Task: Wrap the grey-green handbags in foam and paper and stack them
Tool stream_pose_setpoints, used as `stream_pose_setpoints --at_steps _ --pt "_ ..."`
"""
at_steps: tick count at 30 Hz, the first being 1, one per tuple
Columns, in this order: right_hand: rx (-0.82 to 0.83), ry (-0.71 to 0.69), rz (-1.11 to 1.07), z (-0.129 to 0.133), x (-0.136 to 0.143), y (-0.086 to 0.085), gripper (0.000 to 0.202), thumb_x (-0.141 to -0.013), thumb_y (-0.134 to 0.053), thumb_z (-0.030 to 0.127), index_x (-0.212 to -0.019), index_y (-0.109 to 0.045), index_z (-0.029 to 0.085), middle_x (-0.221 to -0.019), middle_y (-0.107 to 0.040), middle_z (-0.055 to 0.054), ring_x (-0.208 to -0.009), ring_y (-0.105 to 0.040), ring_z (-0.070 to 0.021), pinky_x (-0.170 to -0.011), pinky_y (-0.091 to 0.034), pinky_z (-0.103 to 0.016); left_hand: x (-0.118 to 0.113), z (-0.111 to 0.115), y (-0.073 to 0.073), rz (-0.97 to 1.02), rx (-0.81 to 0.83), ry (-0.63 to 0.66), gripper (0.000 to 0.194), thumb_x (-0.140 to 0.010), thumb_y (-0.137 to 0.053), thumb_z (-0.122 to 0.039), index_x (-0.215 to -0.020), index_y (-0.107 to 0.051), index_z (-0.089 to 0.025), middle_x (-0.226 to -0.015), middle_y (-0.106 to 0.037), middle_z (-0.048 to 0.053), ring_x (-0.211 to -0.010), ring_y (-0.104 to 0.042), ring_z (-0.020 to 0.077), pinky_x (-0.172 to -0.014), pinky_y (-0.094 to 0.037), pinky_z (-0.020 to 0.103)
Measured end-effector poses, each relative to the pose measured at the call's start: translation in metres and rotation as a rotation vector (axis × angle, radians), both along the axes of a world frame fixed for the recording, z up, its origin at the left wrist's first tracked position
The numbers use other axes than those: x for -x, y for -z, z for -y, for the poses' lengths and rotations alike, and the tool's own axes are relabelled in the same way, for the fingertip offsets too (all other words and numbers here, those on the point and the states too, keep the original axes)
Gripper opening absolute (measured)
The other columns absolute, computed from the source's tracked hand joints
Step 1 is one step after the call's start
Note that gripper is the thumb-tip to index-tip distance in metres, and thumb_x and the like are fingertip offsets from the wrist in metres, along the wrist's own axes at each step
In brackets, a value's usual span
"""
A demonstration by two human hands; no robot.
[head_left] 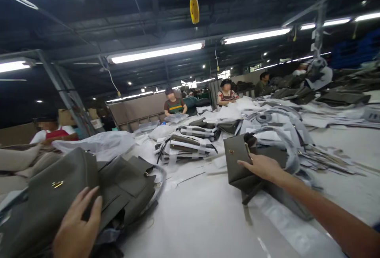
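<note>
My left hand [77,226] is at the lower left with its fingers spread. It lies in front of an olive-grey handbag [63,167] with a small gold clasp; whether the fingertips touch it I cannot tell. Beside that bag slumps another olive-grey handbag [127,190], its flap and strap hanging to the right. My right hand [264,167] grips the upper edge of a smaller olive-grey handbag [237,161], thumb stretched out and the other fingers partly hidden behind the edge. This bag is tilted above the white table [190,218], with a grey plastic-wrapped handle behind it.
Stacked flat bag pieces [190,145] with white paper lie ahead on the table. Clear plastic [101,143] is heaped at the left, and loose strips [332,161] lie at the right. Co-workers [175,105] sit across the table. A yellow-ended cord [194,11] hangs overhead.
</note>
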State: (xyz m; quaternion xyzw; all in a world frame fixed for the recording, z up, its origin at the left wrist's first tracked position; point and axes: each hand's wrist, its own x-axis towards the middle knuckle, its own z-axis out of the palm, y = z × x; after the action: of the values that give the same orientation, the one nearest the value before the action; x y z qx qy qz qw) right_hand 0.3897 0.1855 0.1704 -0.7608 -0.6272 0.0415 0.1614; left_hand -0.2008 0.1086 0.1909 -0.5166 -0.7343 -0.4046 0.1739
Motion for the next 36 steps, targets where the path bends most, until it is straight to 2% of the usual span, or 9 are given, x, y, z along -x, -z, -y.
stream_pose_setpoints --at_steps 4,7,10,13,17,20,23,29,36 --pt "-0.074 -0.09 -0.012 -0.024 0.015 -0.005 0.031 -0.086 -0.06 0.036 -0.107 -0.066 0.013 -0.11 -0.072 -0.018 -0.104 -0.066 -0.032 -0.084 -0.05 -0.038 -0.091 -0.015 0.02 0.093 0.017 0.382 0.044 -0.085 -0.049 -0.06 -0.114 -0.069 -0.033 -0.139 -0.059 0.0 -0.126 -0.057 0.0297 -0.103 -0.05 0.046" --pt "-0.182 -0.17 -0.021 -0.033 0.021 -0.028 0.021 -0.089 -0.054 0.029 -0.1 -0.066 0.016 -0.109 -0.071 -0.015 -0.105 -0.064 -0.0276 -0.087 -0.047 -0.034 -0.13 -0.019 0.036 0.148 0.021 0.594 0.041 -0.087 -0.054 -0.056 -0.116 -0.069 -0.03 -0.137 -0.061 0.002 -0.13 -0.053 0.027 -0.111 -0.042 0.044" --pt "-0.254 -0.299 -0.026 -0.016 0.028 -0.061 0.024 -0.091 -0.053 0.038 -0.086 -0.065 0.018 -0.091 -0.072 -0.009 -0.09 -0.065 -0.0238 -0.081 -0.048 -0.032 -0.15 -0.012 0.039 0.211 0.028 0.688 0.043 -0.09 -0.055 -0.053 -0.124 -0.065 -0.029 -0.14 -0.058 0.003 -0.134 -0.049 0.0255 -0.115 -0.036 0.044" --pt "-0.207 -0.61 -0.218 0.021 0.038 -0.093 0.032 -0.088 -0.057 0.048 -0.083 -0.068 0.018 -0.084 -0.072 -0.003 -0.083 -0.066 -0.0212 -0.077 -0.05 -0.03 -0.159 0.004 0.033 0.305 0.043 0.72 0.051 -0.091 -0.056 -0.053 -0.136 -0.055 -0.03 -0.148 -0.049 0.003 -0.138 -0.044 0.0272 -0.118 -0.032 0.047" --pt "0.052 -0.979 -0.589 0.061 0.054 -0.105 0.031 -0.084 -0.064 0.047 -0.096 -0.075 0.02 -0.094 -0.075 -0.001 -0.09 -0.07 -0.0225 -0.08 -0.055 -0.03 -0.165 0.026 0.041 0.467 0.078 0.739 0.058 -0.097 -0.045 -0.053 -0.15 -0.035 -0.032 -0.157 -0.037 0.003 -0.142 -0.037 0.027 -0.119 -0.03 0.049" --pt "-0.031 -0.911 -0.478 0.069 0.057 -0.074 0.028 -0.086 -0.063 0.043 -0.098 -0.076 0.022 -0.097 -0.076 -0.002 -0.093 -0.07 -0.0237 -0.087 -0.056 -0.034 -0.166 0.045 0.068 0.485 0.121 0.696 0.057 -0.099 -0.037 -0.053 -0.151 -0.032 -0.032 -0.158 -0.034 0.001 -0.147 -0.026 0.0242 -0.121 -0.024 0.048" --pt "-0.279 -0.635 -0.352 0.076 0.048 -0.017 0.037 -0.091 -0.054 0.047 -0.114 -0.071 0.024 -0.118 -0.072 -0.007 -0.112 -0.066 -0.0274 -0.102 -0.05 -0.043 -0.162 0.063 0.1 0.513 0.235 0.647 0.058 -0.099 -0.035 -0.055 -0.151 -0.033 -0.03 -0.159 -0.032 0.001 -0.148 -0.023 0.0227 -0.122 -0.02 0.047" --pt "-0.235 -0.493 -0.439 0.13 0.041 0.09 0.057 -0.093 -0.048 0.058 -0.141 -0.052 0.029 -0.152 -0.046 -0.006 -0.14 -0.042 -0.0293 -0.114 -0.038 -0.05 -0.163 0.081 0.131 0.72 0.342 0.703 0.063 -0.097 -0.038 -0.058 -0.151 -0.034 -0.024 -0.159 -0.032 0.003 -0.148 -0.023 0.0218 -0.123 -0.016 0.045" --pt "-0.225 -0.378 -0.573 0.179 0.075 0.133 0.071 -0.089 -0.053 0.061 -0.149 -0.037 0.028 -0.153 -0.044 -0.008 -0.14 -0.041 -0.0301 -0.115 -0.037 -0.052 -0.18 0.098 0.138 0.788 0.324 0.698 0.06 -0.097 -0.04 -0.057 -0.148 -0.04 -0.023 -0.157 -0.036 0.004 -0.147 -0.028 0.0215 -0.121 -0.025 0.042"
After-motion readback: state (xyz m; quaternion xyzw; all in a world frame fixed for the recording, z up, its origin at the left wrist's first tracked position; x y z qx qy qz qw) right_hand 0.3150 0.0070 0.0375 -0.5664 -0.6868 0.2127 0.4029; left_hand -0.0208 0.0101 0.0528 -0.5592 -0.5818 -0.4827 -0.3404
